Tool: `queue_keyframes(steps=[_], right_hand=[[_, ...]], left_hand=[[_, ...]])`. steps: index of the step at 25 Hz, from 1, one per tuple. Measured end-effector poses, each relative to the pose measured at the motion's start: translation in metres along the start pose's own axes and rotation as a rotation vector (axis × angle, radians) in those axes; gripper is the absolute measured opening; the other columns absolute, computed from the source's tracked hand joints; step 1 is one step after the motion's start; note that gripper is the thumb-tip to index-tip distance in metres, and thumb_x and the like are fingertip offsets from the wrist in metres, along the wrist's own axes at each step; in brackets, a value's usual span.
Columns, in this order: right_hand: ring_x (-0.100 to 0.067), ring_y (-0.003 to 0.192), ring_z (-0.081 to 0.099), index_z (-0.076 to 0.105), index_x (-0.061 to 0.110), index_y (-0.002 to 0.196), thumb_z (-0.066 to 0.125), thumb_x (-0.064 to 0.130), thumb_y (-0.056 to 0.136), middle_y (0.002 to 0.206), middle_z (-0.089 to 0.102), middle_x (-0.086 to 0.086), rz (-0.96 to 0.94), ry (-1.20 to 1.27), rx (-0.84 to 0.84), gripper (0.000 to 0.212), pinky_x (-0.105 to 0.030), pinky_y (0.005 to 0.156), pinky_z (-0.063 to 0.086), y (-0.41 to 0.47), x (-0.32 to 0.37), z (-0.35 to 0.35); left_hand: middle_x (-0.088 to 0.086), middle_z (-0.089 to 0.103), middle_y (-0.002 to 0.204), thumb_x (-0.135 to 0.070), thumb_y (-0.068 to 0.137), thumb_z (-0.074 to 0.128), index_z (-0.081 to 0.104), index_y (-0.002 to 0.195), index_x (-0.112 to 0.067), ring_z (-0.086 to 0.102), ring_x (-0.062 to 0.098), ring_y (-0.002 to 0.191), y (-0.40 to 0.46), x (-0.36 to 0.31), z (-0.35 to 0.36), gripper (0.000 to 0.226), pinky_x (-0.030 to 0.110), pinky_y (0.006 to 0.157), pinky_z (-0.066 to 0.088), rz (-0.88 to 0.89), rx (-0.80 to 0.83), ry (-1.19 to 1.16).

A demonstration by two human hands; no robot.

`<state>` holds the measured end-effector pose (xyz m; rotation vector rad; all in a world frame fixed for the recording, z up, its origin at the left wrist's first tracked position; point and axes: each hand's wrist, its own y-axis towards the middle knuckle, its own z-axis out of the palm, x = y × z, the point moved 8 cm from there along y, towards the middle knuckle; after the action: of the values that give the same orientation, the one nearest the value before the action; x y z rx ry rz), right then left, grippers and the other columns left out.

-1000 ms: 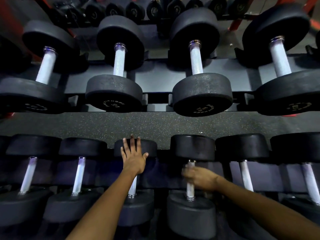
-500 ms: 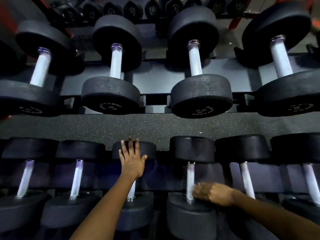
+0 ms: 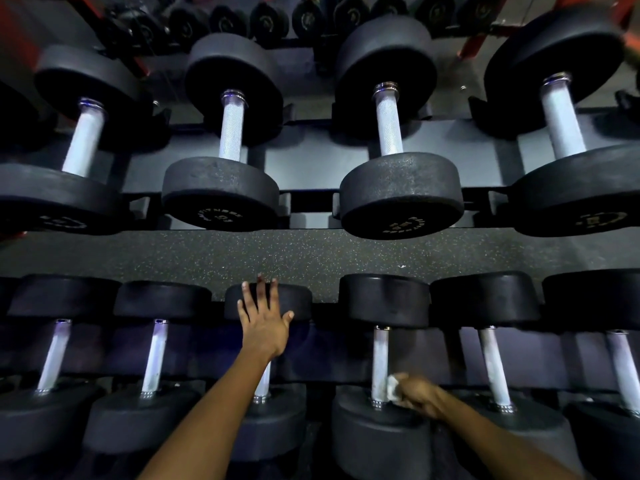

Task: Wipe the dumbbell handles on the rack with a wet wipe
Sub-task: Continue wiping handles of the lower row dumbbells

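Gripping wet wipe (image 3: 392,390) w/ right hand (image 3: 417,394) on handle (image 3: 380,362); lettering unreadable.

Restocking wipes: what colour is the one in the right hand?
White wet wipe, seen in the head view, though blurred.

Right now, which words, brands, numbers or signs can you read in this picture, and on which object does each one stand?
Nothing can be read with certainty.
Second upper dumbbell: a ring of letters on its front face, too blurred to read.
Third upper dumbbell: a gold ring of letters, too blurred.
First upper dumbbell and fourth upper dumbbell: round marks, unreadable.
Lower row: no text shows.
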<state>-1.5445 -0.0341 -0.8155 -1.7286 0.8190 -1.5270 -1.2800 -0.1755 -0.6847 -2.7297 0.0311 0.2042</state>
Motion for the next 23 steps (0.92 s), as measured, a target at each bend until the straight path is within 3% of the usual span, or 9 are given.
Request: queue_keyframes(steps=[2,4,6,8,10,14,19,21,23], right_hand=[[-0.012,0.041,0.048,0.053,0.005,0.059,0.032,-0.018,0.082,0.049,0.051,-0.008,0.021,0.130,-0.005,0.039,-0.019,0.040,0.039,0.009,0.016,-0.009],[-0.011,0.045,0.047,0.052,0.005,0.068,0.031,-0.020,0.085,0.054,0.051,-0.006,-0.064,0.393,-0.177,0.037,-0.016,0.039,0.040,0.020,0.050,-0.028],[-0.010,0.048,0.044,0.052,0.009,0.062,0.039,-0.013,0.087,0.052,0.050,-0.002,-0.102,0.244,-0.214,0.036,-0.016,0.037,0.037,0.008,0.049,-0.024],[-0.009,0.043,0.040,0.049,0.014,0.049,0.049,-0.002,0.082,0.045,0.047,-0.001,-0.102,-0.075,-0.073,0.036,-0.018,0.040,0.029,-0.012,0.021,-0.001],[-0.004,0.046,0.042,0.049,0.016,0.051,0.051,-0.005,0.082,0.050,0.047,0.002,-0.065,-0.305,-0.039,0.038,-0.017,0.042,0.030,-0.017,0.009,0.000],[-0.010,0.072,0.051,0.064,-0.003,0.070,0.062,0.003,0.084,0.068,0.061,-0.010,-0.244,-0.175,-0.646,0.015,-0.026,0.052,0.028,-0.036,0.073,-0.046],[-0.018,0.070,0.057,0.057,0.021,0.065,0.061,-0.004,0.075,0.074,0.057,-0.004,-0.439,-0.544,-0.359,0.028,-0.015,0.058,0.033,-0.040,0.041,0.004],[-0.014,0.063,0.054,0.063,0.006,0.069,0.060,-0.001,0.082,0.070,0.057,-0.005,-0.469,-0.436,-0.496,0.015,-0.015,0.056,0.033,-0.037,0.074,-0.016],[-0.011,0.065,0.051,0.062,0.005,0.074,0.055,0.008,0.089,0.075,0.061,-0.008,-0.521,-0.459,-0.551,0.017,-0.022,0.059,0.036,-0.041,0.086,-0.025]], left_hand=[[0.011,-0.032,0.156,-0.046,0.103,0.024,-0.035,0.134,-0.017,-0.035,0.040,0.138,0.000,-0.002,-0.001,0.073,0.053,0.115,-0.013,0.007,-0.001,0.008],[0.011,-0.034,0.155,-0.045,0.104,0.024,-0.035,0.134,-0.017,-0.036,0.039,0.138,0.000,-0.002,0.000,0.073,0.052,0.115,-0.013,0.009,0.012,0.005],[0.009,-0.037,0.153,-0.045,0.104,0.025,-0.034,0.138,-0.017,-0.040,0.036,0.135,0.000,-0.001,0.001,0.073,0.052,0.115,-0.014,0.009,0.016,0.003],[0.009,-0.037,0.153,-0.045,0.104,0.025,-0.034,0.138,-0.016,-0.043,0.033,0.131,0.002,0.000,0.002,0.073,0.052,0.114,-0.015,0.011,0.015,0.001],[0.011,-0.035,0.155,-0.044,0.104,0.025,-0.034,0.136,-0.017,-0.041,0.035,0.134,0.002,-0.001,0.002,0.073,0.053,0.114,-0.015,0.016,0.013,0.006],[0.012,-0.033,0.155,-0.045,0.104,0.025,-0.026,0.148,-0.014,-0.035,0.040,0.138,0.001,-0.001,0.002,0.074,0.053,0.115,-0.012,0.005,0.012,0.020],[0.010,-0.039,0.151,-0.046,0.104,0.023,-0.024,0.149,-0.013,-0.035,0.040,0.138,0.001,-0.001,0.002,0.073,0.054,0.116,-0.012,0.003,0.009,0.046],[0.011,-0.037,0.153,-0.045,0.104,0.023,-0.023,0.149,-0.013,-0.035,0.040,0.138,0.003,-0.002,0.002,0.073,0.054,0.116,-0.012,0.002,0.017,0.048],[0.012,-0.035,0.154,-0.045,0.104,0.024,-0.023,0.150,-0.013,-0.036,0.040,0.138,0.002,-0.002,0.002,0.073,0.053,0.116,-0.013,-0.003,0.034,0.035]])
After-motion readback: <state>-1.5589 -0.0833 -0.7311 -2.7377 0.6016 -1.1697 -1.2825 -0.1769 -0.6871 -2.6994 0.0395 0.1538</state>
